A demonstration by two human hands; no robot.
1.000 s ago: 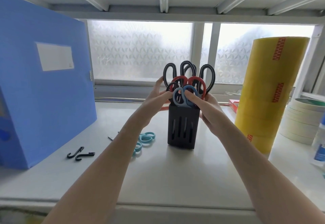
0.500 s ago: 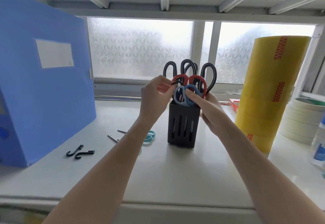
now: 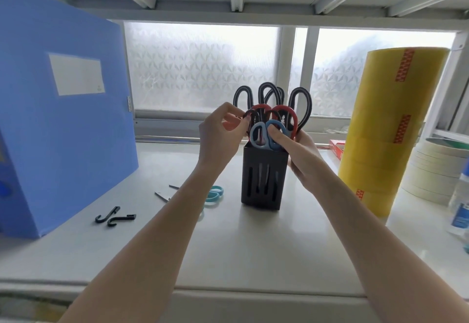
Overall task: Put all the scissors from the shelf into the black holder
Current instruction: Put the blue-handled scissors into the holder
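The black holder [image 3: 264, 180] stands upright mid-shelf, packed with several scissors: black-handled ones [image 3: 300, 104] at the back, a red-handled pair [image 3: 288, 114] in the middle, a blue-handled pair [image 3: 257, 135] in front. My left hand [image 3: 218, 137] pinches a dark handle loop at the holder's upper left. My right hand [image 3: 297, 152] wraps the holder's right side, thumb pressed on the blue handles. Teal-handled scissors [image 3: 214, 193] lie on the shelf left of the holder, partly hidden by my left forearm.
A big blue folder box [image 3: 61, 124] stands at the left, two black hooks [image 3: 114, 217] in front of it. A tall yellow tape stack [image 3: 390, 130] stands right of the holder, then cream tape rolls [image 3: 431, 170] and a bottle [image 3: 460, 208]. A frosted window is behind.
My left hand rose from the holder's left side and closed its fingertips on a dark handle loop. My right hand stayed at the holder with its thumb on the blue handles.
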